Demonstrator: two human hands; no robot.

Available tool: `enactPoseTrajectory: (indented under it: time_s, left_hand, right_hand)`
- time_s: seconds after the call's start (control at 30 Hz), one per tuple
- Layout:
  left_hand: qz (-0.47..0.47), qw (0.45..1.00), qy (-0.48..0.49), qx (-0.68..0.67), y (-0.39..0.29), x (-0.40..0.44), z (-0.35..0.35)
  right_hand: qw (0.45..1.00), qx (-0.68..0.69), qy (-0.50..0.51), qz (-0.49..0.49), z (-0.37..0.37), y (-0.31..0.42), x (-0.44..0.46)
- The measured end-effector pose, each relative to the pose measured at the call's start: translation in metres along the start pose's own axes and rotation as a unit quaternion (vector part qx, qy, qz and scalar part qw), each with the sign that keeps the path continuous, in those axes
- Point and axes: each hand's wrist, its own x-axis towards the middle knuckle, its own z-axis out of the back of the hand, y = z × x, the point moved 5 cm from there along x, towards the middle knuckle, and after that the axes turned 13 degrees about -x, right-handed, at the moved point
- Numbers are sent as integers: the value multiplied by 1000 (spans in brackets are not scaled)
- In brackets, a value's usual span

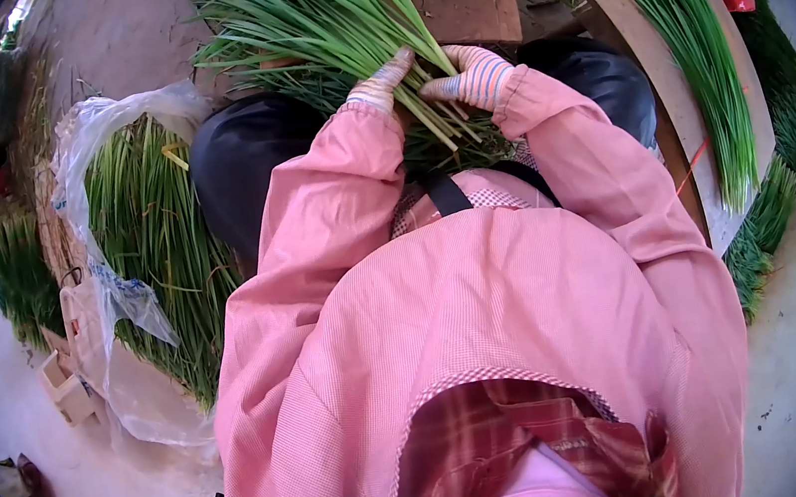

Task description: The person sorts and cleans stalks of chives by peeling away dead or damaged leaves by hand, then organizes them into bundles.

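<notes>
Both my hands wear striped gloves and are close together above my lap. My left hand (382, 85) is wrapped round a bunch of long green stalks (327, 16), whose leaves fan out away from me. Their pale cut ends point down between my hands. My right hand (471, 76) has its fingers closed at the other side of the bunch, around a few stalks that lean toward it. Under the bunch, a brown block (468, 16) carries more stalks with white ends.
At the left, a clear plastic bag (123, 109) holds a large heap of green stalks (153, 220). At the right, a neat bundle (700, 58) lies on a board (751, 101). More green bundles (788, 76) lie beyond it. A wooden box (65, 388) stands at the lower left.
</notes>
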Motion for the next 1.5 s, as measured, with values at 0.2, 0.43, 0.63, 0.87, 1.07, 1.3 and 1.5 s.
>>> enactPoseTrajectory:
  time_s: [0.2,0.43,0.63,0.87,1.07,1.3,1.5]
  left_hand:
    - [-20,1000,-19,9,-12,-12,-6]
    - [-29,999,-4,-20,-7,-11,-14]
    - [-23,992,74,97,-1,-6,-6]
    - [-97,995,-4,33,-23,-19,-7]
    - [-281,953,114,-8,-79,-6,-15]
    - [-135,955,183,-188,-64,-34,-61]
    - [-184,958,110,-190,-61,-30,-56]
  right_hand:
    - [992,113,17,-50,19,-22,-4]
    - [987,115,36,-102,-4,-13,-35]
    - [892,-351,-216,188,5,0,-15]
    - [875,-436,-6,212,-32,46,-28]
    - [730,-603,-295,129,93,55,6]
    - [627,-738,-238,66,100,56,37]
    - [663,-744,-20,83,52,68,23]
